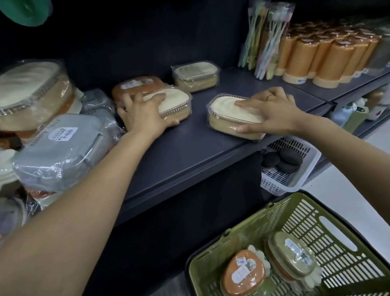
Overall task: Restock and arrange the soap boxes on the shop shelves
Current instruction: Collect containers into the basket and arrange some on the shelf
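- Two hands were both on soap boxes on the dark shelf at this point.
- Left hand was clamped over a cream-lidded box, fingers curled over its top and far edge, thumb down the near side. That box sat approx mid-shelf, touching an orange-lidded box right behind it.
- Right hand gripped another cream-lidded box near the front edge of the shelf, w/ index finger laid across the lid, thumb along the near side, other fingers wrapped round the right end. Ring on one finger.
- A 3rd cream box sat further back, not touching the other two.
- Left of the shelf: messy pile of bigger wrapped boxes, incl. a grey one and a big cream-topped one.
- Right side: toothbrush packs standing up, then rows of orange cups.
- Green basket on the floor below, w/ two more wrapped soap boxes inside, an orange-lidded one and an olive-lidded one, side by side & touching.
- White basket on the lower shelf held some dark round things, couldn't tell what.
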